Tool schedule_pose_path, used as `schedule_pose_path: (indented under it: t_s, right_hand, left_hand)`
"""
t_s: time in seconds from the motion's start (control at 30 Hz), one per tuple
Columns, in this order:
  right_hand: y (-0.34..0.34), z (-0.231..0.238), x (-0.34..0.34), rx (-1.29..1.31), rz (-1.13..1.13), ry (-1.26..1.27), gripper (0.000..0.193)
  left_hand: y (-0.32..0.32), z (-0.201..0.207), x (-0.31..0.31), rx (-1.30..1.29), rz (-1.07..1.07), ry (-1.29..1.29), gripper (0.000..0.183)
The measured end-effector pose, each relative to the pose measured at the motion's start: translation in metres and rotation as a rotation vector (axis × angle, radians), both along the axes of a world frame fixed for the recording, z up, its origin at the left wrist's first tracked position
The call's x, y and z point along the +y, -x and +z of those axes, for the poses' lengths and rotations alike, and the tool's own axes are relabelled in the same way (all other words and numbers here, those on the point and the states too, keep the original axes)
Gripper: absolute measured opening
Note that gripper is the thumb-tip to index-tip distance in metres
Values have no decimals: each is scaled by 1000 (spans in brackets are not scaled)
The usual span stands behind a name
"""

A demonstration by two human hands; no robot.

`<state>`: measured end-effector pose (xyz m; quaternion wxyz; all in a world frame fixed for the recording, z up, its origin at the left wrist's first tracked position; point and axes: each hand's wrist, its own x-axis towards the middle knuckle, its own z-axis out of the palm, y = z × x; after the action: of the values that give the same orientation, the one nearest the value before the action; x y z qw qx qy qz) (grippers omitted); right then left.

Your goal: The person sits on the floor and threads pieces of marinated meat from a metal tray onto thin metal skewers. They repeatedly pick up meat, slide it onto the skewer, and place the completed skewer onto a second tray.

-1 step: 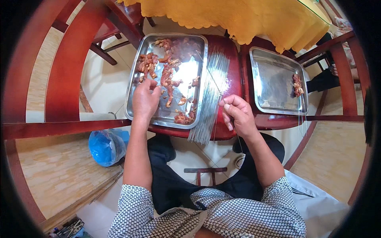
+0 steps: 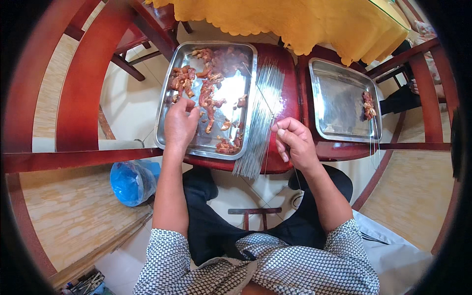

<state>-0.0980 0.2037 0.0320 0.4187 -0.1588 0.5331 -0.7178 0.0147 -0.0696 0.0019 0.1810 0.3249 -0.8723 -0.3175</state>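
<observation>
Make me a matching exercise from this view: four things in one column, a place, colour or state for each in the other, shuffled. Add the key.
Things
1. Left hand
2. Right hand
3. Skewer pile
4. Cloth

Places, colours, states
A. Pinching a single skewer
B. Yellow, with a scalloped edge
C. At the meat in the left tray
D. Lying between the left tray and the right tray

Pairs: 1-C, 2-A, 3-D, 4-B
</observation>
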Motion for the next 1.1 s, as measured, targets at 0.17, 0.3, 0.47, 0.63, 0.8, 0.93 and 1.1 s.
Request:
schedule_pose_path:
  t_s: [0.17, 0.3, 0.47, 0.63, 0.8, 0.93, 1.1]
  right_hand:
    - [3, 1, 1, 1, 2, -5, 17]
    - [3, -1, 3, 6, 0, -7, 20]
    - [5, 2, 3, 27, -2, -31, 23]
    - [5, 3, 4, 40, 14, -71, 23]
    - [7, 3, 4, 35, 21, -101, 23]
    - [9, 3, 5, 37, 18, -73, 23]
    - [11, 3, 7, 12, 18, -69, 22]
  left_hand:
    - [0, -1, 0, -18, -9, 13, 22]
    - [-1, -8, -6, -23, 17, 17, 21]
    - [0, -5, -12, -24, 56, 25, 17]
    - [-4, -16, -31, -3, 65, 159, 16]
    - [5, -26, -46, 119, 158, -132, 15]
    - [22, -12, -48, 36, -30, 247, 16]
    - [59, 4, -68, -128, -239, 310, 21]
